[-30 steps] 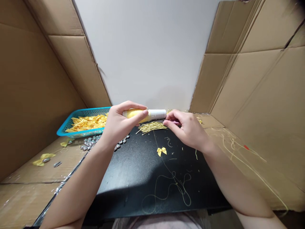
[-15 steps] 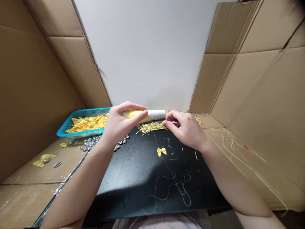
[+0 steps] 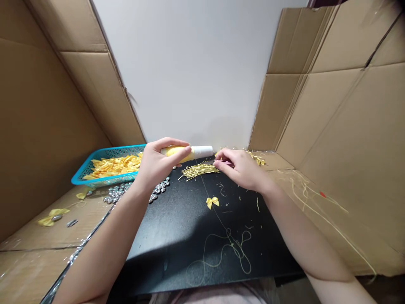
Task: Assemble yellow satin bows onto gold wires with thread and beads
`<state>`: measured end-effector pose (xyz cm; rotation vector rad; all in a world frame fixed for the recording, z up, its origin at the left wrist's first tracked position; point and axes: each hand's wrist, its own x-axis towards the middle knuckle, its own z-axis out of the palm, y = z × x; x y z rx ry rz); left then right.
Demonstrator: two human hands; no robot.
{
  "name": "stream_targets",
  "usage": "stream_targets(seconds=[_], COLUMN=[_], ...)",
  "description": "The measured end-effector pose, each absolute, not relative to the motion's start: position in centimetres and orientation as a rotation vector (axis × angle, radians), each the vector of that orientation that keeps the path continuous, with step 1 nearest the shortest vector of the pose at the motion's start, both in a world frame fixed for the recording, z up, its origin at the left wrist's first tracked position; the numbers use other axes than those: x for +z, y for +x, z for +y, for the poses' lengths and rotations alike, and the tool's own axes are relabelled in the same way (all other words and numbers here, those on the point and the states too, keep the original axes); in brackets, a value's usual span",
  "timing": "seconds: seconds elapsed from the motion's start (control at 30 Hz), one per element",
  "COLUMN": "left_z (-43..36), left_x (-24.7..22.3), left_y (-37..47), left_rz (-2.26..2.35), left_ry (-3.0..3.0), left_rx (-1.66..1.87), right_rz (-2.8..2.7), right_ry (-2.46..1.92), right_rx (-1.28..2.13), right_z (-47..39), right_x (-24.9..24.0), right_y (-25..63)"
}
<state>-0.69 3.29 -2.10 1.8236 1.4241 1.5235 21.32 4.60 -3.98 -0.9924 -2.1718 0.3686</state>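
Left hand (image 3: 156, 164) fingers curved round a yellow-white tube (image 3: 200, 151); right hand (image 3: 243, 169), knuckles up, fingers pinched on a purple object (image 3: 225, 162)

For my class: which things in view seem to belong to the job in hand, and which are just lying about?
Likely in the job:
yellow-and-white bottle, in the left hand
purple item, in the right hand
gold strips
yellow bow
thin thread

Probably lying about:
pale strands
red scrap

Yellow tube (image 3: 196, 153) is level, near a pink object (image 3: 226, 162)
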Motion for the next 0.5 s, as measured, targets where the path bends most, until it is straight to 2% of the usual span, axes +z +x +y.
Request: stream_targets(seconds=[0.5], left_z=[2.8], left_x=[-1.9], left_y=[-0.7], left_rz=[1.415], left_ry=[1.847], left_rx=[1.554], right_rz=[-2.067], right_ry=[-0.973], right_rx=[0.291], right_z=[4.4], right_x=[-4.4], right_y=[19.8])
